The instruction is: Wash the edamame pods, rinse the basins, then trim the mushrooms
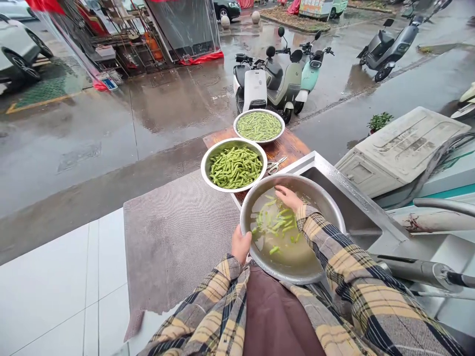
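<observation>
Floating in cloudy water (302, 254); bright green pods (284, 219), loosely clustered

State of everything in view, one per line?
Large bowl: holds cloudy water, loose pods
Middle bowl: heaped with pods
Far bowl: full of pods
Scissors: lying down; open or closed unclear
Left hand: gripping large bowl's rim
Right hand: inside large bowl
Scooters: standing, riderless
Pavement: wet
</observation>
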